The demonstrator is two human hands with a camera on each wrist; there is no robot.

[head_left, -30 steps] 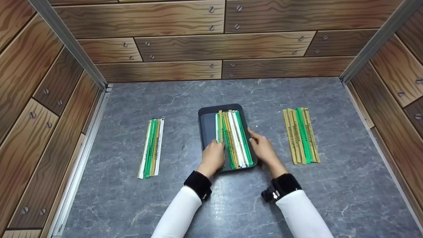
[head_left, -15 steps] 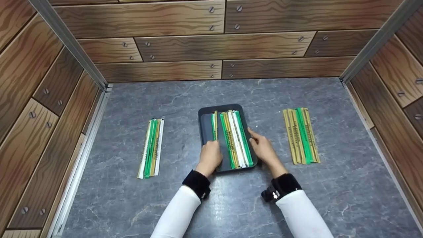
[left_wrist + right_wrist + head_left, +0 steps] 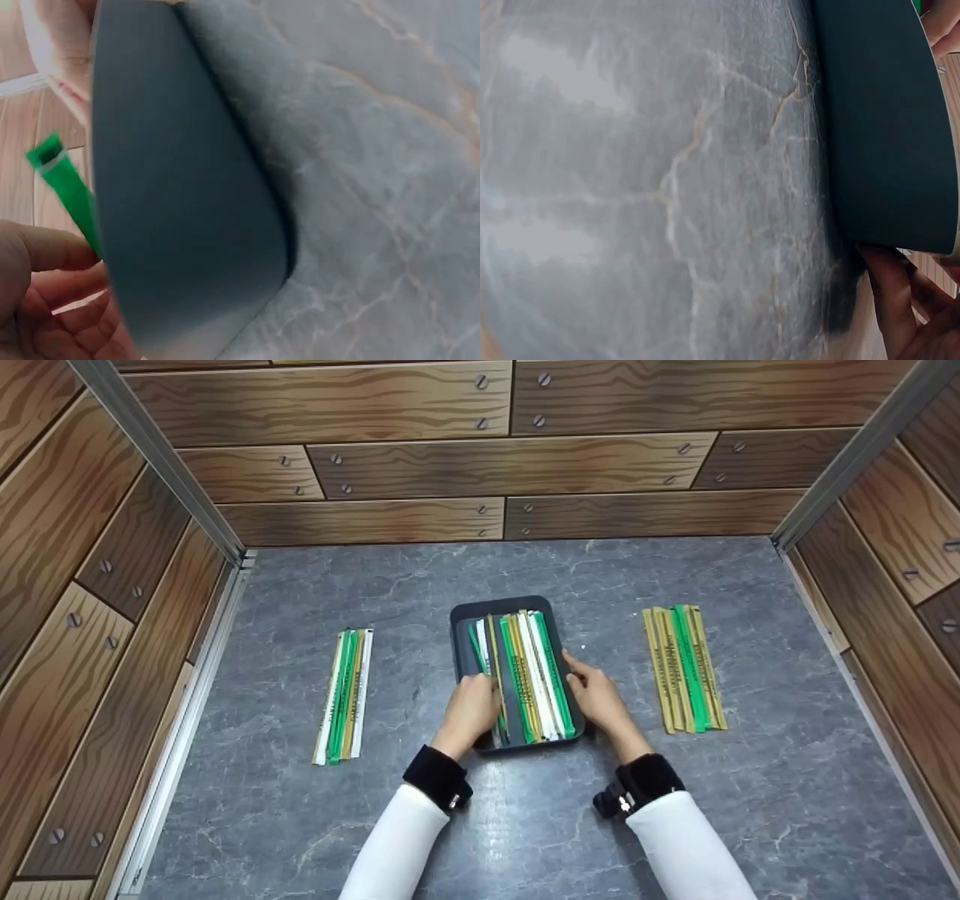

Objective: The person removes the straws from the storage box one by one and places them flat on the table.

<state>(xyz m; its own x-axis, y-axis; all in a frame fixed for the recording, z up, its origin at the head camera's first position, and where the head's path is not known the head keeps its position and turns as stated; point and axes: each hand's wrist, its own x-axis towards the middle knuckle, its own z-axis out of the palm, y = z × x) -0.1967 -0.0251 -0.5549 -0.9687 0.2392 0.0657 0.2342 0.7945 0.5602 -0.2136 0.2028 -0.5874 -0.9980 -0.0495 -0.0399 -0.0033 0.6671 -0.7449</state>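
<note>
A dark grey tray [image 3: 463,660] stands in the middle of the table. On its right side lies a row of long thin wrapped sticks [image 3: 541,675], green, gold and white. My left hand [image 3: 471,706] is over the tray's left half, fingers curled round a few more sticks [image 3: 482,645] that fan apart at their far ends. One green stick [image 3: 71,187] pokes up by the fingers [image 3: 64,255] in the left wrist view. My right hand [image 3: 598,699] holds the tray's right edge; its fingers [image 3: 891,292] meet the tray's wall at the corner in the right wrist view.
A bundle of similar sticks [image 3: 344,697] lies left of the tray. Another bundle, gold and green [image 3: 684,669], lies on the right. Wood-patterned panels [image 3: 405,465] enclose the grey marbled table [image 3: 420,577] at the back and both sides.
The sticks in my left hand have shifted left, away from the row, and now spread apart with a white one showing. My right hand and the tray stay put.
</note>
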